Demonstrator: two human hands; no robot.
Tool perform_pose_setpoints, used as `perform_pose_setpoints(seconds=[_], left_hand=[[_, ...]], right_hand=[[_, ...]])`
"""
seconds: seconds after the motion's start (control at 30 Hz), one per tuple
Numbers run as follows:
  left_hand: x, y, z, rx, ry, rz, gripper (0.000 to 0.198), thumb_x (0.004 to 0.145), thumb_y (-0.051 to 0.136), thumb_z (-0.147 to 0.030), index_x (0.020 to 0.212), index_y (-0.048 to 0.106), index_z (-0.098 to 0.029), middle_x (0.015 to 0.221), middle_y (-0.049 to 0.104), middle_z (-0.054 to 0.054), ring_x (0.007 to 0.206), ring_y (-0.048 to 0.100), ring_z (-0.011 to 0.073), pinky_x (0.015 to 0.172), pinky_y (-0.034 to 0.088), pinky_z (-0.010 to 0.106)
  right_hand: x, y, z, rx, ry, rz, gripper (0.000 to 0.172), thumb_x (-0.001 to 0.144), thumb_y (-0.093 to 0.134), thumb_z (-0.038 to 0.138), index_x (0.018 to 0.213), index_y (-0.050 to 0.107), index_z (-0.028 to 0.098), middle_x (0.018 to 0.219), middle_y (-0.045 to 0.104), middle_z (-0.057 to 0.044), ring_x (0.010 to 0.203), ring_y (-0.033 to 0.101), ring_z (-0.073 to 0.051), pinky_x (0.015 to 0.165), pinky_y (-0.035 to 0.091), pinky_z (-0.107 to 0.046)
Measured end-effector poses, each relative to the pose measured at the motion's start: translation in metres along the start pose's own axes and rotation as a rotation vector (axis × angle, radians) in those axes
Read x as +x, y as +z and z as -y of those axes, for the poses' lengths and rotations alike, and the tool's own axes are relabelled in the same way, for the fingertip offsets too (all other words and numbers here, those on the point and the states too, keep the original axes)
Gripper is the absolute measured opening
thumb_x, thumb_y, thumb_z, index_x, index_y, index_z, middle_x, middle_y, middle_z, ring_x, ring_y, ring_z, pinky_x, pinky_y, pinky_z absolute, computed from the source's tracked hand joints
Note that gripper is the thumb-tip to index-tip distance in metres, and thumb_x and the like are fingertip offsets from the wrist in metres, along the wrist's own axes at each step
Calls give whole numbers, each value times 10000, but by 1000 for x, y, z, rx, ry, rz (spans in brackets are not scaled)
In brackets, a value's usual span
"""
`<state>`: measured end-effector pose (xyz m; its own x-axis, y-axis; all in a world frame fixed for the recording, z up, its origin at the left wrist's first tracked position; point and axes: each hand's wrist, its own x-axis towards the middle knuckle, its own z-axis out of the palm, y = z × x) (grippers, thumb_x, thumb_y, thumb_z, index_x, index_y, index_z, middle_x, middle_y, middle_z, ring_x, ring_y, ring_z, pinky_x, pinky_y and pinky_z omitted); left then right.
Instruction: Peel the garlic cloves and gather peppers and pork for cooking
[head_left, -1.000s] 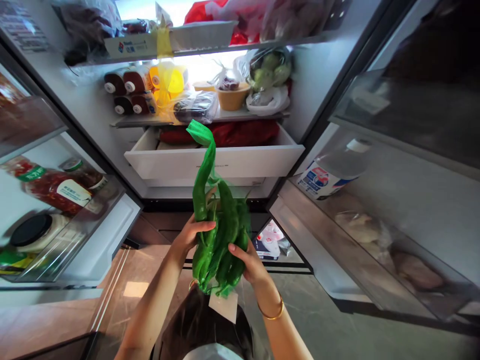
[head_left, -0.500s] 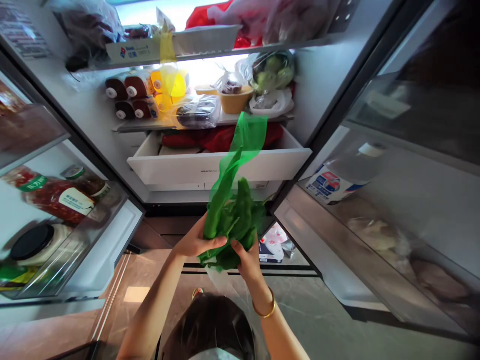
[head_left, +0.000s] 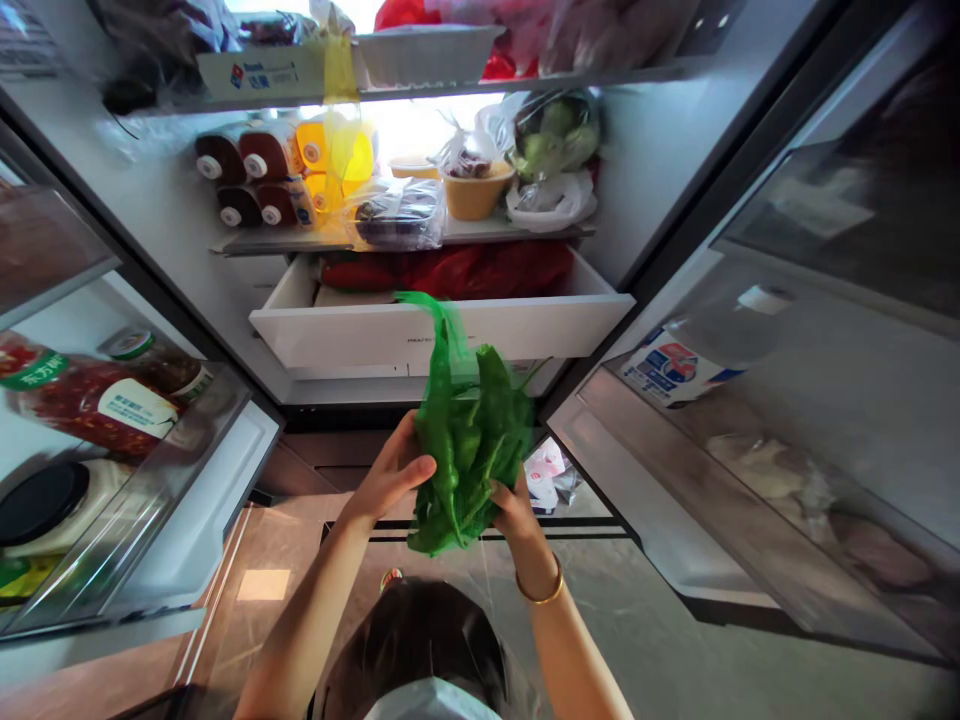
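Between my two hands is a bunch of long green peppers (head_left: 480, 440) in a thin green plastic bag (head_left: 439, 310). My left hand (head_left: 397, 470) grips the bundle from its left side, thumb on top and the other fingers hidden beneath. On the right side, my right hand (head_left: 517, 505) holds it too, its thumb pressed on the peppers; its other fingers are hidden. The bundle is in front of an open white fridge drawer (head_left: 345, 335), with a red bag (head_left: 480, 270) inside it.
Both fridge doors stand open. Sauce jars (head_left: 90, 400) fill the left door shelf; a large clear bottle (head_left: 697, 345) stands in the right door. Juice bottles (head_left: 270, 165), a yellow tub (head_left: 476, 192) and bagged green produce (head_left: 559, 130) crowd the shelf above the drawer.
The bag's loose top has dropped and folded leftward. The peppers have shifted slightly right and turned more upright in my hands. My right hand has moved a little to the right.
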<state>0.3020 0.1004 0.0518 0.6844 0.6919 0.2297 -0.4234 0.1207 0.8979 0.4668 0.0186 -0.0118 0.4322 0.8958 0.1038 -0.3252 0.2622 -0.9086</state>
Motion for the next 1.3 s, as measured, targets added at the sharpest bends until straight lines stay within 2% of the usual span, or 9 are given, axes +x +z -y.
perform_pose_setpoints(seconds=[0.1, 0.23, 0.43, 0.6, 0.73, 0.9, 1.07, 1.2, 1.3], left_hand=[[2, -2, 4, -133, -36, -91, 553, 787, 718, -542, 1208, 625, -196, 1101, 708, 85, 1076, 648, 278, 902, 515, 348], [8, -4, 5, -307, -76, -240, 486, 789, 696, -551, 1117, 669, -193, 1072, 732, 80, 1132, 647, 302, 934, 528, 381], [14, -9, -3, -469, -57, -395, 418, 742, 692, -490, 1021, 698, -178, 974, 759, 78, 1116, 670, 317, 935, 545, 401], [14, -13, -9, -476, 14, -474, 394, 705, 668, -418, 1014, 697, -175, 893, 762, 64, 1052, 693, 313, 878, 565, 390], [16, -15, -15, -369, 51, -436, 417, 680, 644, -448, 998, 688, -181, 902, 758, 79, 1037, 691, 324, 828, 576, 401], [25, -16, -27, -105, 117, -341, 452, 760, 584, -526, 1082, 643, -214, 1026, 733, 87, 1109, 658, 311, 855, 563, 414], [43, -13, -38, -65, 136, -319, 448, 781, 637, -470, 1141, 608, -204, 1084, 721, 76, 1093, 668, 265, 877, 545, 366], [60, -19, -45, -88, 73, -308, 416, 794, 618, -482, 1056, 629, -160, 937, 734, 72, 985, 702, 246, 827, 552, 341], [69, -27, -49, -90, 23, -373, 394, 827, 597, -518, 957, 648, -149, 808, 710, 44, 825, 703, 190, 736, 551, 280]], right_hand=[[1, -8, 0, -52, -35, 72, 762, 558, 857, 510, 1228, 580, 274, 1121, 712, -65, 1021, 680, -281, 914, 552, -449], [-3, -12, -3, -64, 13, 150, 787, 554, 854, 540, 1235, 576, 259, 1111, 705, -79, 1004, 677, -287, 892, 554, -459], [-5, -5, -8, -133, -26, 105, 754, 584, 856, 500, 1235, 558, 263, 1094, 689, -59, 988, 658, -255, 903, 539, -415], [-5, 2, -12, -158, -52, 75, 784, 588, 857, 476, 1268, 531, 261, 1116, 673, -52, 1007, 642, -244, 904, 534, -388], [-6, 6, -15, -135, -56, 58, 763, 571, 863, 490, 1222, 544, 250, 1106, 683, -61, 981, 654, -247, 889, 540, -392], [-4, 16, -11, -125, -73, -73, 767, 546, 876, 468, 1211, 564, 249, 1104, 699, -61, 1006, 662, -265, 902, 539, -403], [4, 29, -1, 68, 127, -153, 651, 571, 832, 445, 1152, 596, 266, 1039, 741, -35, 950, 700, -279, 852, 580, -425], [10, 33, 7, 198, 303, -154, 399, 583, 775, 477, 878, 643, 244, 920, 769, -16, 942, 720, -311, 847, 596, -461], [10, 34, 11, 224, 347, -146, 358, 559, 783, 489, 775, 633, 245, 882, 777, -12, 967, 721, -325, 849, 601, -472]])
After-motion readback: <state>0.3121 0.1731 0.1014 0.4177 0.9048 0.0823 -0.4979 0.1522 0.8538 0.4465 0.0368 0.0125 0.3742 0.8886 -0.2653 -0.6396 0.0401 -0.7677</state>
